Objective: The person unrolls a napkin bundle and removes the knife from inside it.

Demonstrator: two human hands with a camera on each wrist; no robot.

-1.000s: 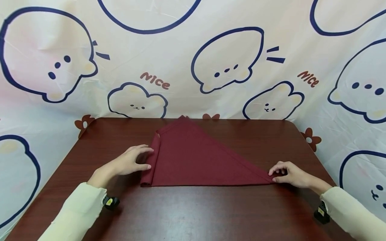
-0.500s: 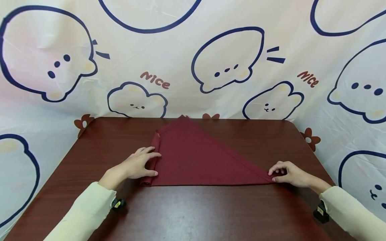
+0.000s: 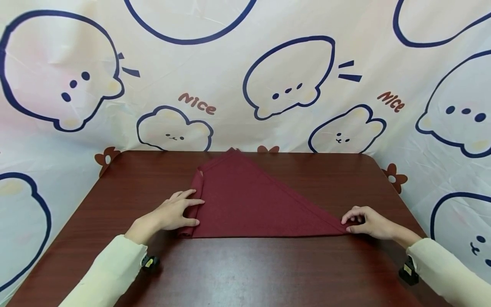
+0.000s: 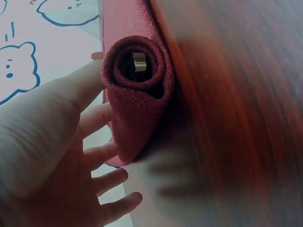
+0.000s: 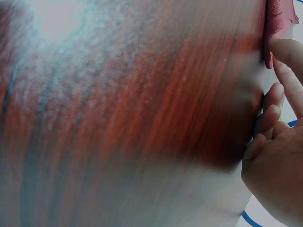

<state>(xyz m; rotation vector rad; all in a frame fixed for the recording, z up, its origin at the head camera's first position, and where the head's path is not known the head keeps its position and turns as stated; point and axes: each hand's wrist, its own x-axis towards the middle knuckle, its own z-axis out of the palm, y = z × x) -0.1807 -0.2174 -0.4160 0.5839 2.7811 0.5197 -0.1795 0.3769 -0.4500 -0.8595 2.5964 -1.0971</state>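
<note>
A dark red cloth [image 3: 253,204] lies folded into a triangle on the table, its left side wound into a narrow roll [image 3: 197,183]. Over that roll my left hand [image 3: 172,213] rests with its fingers spread, thumb and forefinger reaching across to the flat part. Seen end-on in the left wrist view, the roll [image 4: 137,109] has a spiral opening with a shiny gold-coloured piece [image 4: 139,61] inside. At the opposite end, my right hand [image 3: 370,221] pinches the pointed corner of the cloth between thumb and forefinger. A small bit of the corner [image 5: 274,28] shows in the right wrist view.
The dark brown wooden table [image 3: 268,273] has a glossy surface and rounded far corners. Behind and beside it hangs a pale curtain [image 3: 230,85] printed with blue-outlined cartoon animals. A black wrist camera [image 3: 149,262] sits at the left sleeve, another camera [image 3: 409,270] at the right.
My left hand has shifted right, from the roll's left side to over the roll, then stayed nearly still. The right hand and the cloth look unchanged.
</note>
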